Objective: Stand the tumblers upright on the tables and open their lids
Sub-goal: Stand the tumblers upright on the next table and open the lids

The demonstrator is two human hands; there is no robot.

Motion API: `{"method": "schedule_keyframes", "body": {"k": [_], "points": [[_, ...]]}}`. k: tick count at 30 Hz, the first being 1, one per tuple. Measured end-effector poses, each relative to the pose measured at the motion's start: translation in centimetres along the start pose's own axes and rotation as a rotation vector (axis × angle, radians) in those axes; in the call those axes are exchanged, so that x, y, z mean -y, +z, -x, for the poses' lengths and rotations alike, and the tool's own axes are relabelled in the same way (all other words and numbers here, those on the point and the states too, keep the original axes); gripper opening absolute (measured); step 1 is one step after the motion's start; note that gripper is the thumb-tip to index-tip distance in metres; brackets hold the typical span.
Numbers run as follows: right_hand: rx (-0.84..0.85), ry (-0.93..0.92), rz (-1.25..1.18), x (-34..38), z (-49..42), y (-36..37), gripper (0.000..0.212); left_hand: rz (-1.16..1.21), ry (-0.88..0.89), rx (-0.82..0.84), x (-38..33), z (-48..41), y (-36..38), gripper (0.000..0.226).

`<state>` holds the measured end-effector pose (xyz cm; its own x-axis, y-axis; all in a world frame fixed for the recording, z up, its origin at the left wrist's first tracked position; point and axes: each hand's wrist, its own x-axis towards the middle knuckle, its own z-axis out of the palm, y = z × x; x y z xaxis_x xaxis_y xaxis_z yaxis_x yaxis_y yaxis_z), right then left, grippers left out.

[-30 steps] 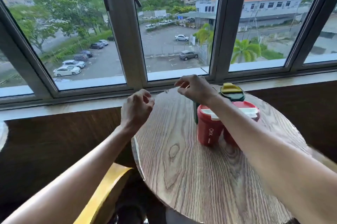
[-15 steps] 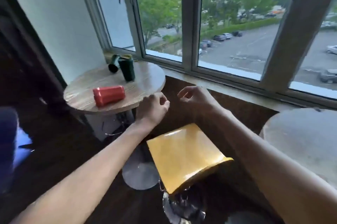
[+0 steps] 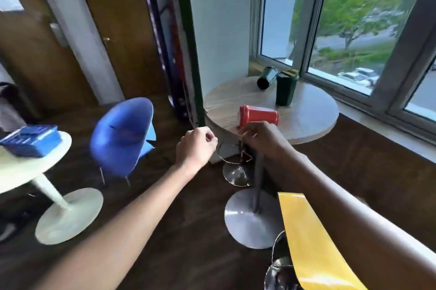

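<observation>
Right hand (image 3: 262, 138) seemingly overlaps red tumbler (image 3: 259, 116).

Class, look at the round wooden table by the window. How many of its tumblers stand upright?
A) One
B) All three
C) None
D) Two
A: only the dark green tumbler stands upright; the red tumbler and the other green tumbler lie on their sides.

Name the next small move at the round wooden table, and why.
Probably reach the right hand onto the red tumbler and tip it upright. It lies on its side near the front edge of the wooden table, just beyond that hand. Both hands look empty, the left hand loosely curled. The dark green tumbler already stands; another dark tumbler lies behind it.
</observation>
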<state>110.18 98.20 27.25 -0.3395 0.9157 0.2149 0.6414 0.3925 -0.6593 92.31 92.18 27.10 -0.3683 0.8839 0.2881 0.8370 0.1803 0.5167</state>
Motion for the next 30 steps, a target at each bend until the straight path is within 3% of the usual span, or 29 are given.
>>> {"method": "schedule_keyframes", "body": {"k": [7, 15, 30], "points": [[-0.053, 0.010, 0.045, -0.2, -8.2, 0.8, 0.017, 0.049, 0.061, -0.033, 0.3, -9.1, 1.7, 0.016], [-0.133, 0.085, 0.048, -2.4, -18.8, 0.3, 0.017, 0.085, 0.219, 0.069, -0.4, -21.4, 4.9, 0.018], [-0.540, 0.238, 0.069, -12.5, -28.9, -5.6, 0.012, 0.194, 0.401, 0.268, -8.9, -37.5, 17.3, 0.017]]}}
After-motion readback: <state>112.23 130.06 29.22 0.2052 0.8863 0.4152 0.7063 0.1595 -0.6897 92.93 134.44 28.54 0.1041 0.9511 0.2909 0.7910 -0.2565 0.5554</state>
